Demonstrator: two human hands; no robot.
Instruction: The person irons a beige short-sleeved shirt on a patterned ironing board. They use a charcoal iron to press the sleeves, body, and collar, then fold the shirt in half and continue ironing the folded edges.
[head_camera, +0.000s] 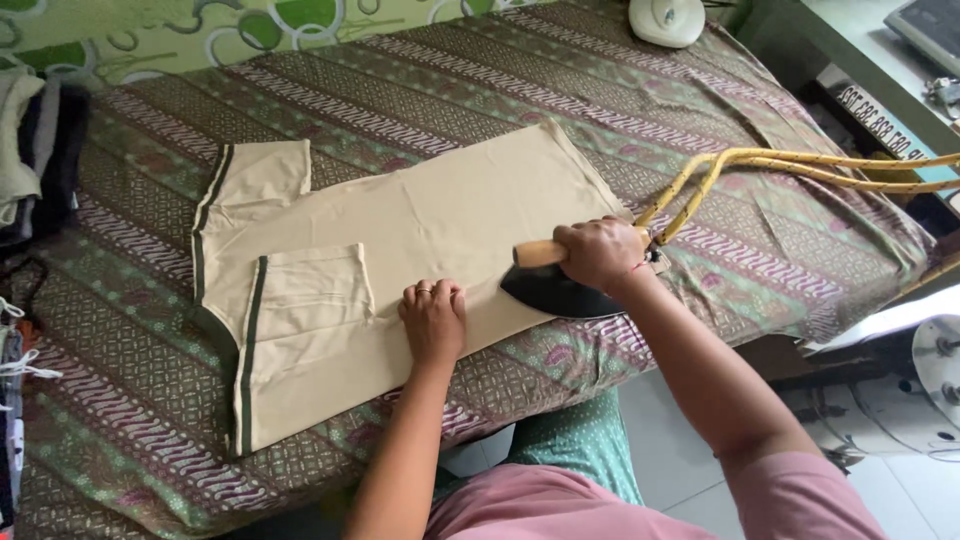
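The right hand (598, 252) holds a closed grip around the wooden handle (538, 253) of a dark flat iron (552, 290). The iron rests on the lower right edge of a folded beige shirt (400, 240). The left hand (434, 318) lies palm-down on the shirt just beside the iron, fingers curled, holding nothing. The shirt lies flat on a batik-patterned cloth (150, 400) covering the bench. A yellow braided cord (800, 165) runs from the iron toward the right.
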